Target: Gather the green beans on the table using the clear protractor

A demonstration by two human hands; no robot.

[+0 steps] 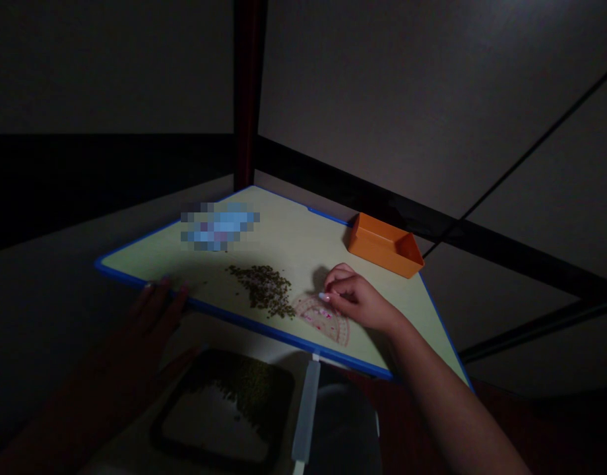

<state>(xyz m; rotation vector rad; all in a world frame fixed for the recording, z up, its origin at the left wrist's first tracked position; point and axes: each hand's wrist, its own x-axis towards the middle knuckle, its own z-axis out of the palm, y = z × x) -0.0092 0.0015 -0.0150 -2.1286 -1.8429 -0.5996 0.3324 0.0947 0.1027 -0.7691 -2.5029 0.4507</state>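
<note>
My right hand (355, 298) rests on a pale board with a blue rim (150, 280); its fingers are curled and pinch the edge of a clear pink protractor (326, 320) lying flat there. Just left of the protractor is a small heap of green-brown seeds (264, 287). In the shadow at the board's near left edge lies my left hand (155, 310), fingers stretched out flat over the rim, holding nothing.
An orange tray (385, 244) sits at the board's far right corner. Below the near edge stands a dark-rimmed tray (224, 409) holding more seeds, beside a translucent bar (306, 412). A dark post (247, 92) rises behind the board.
</note>
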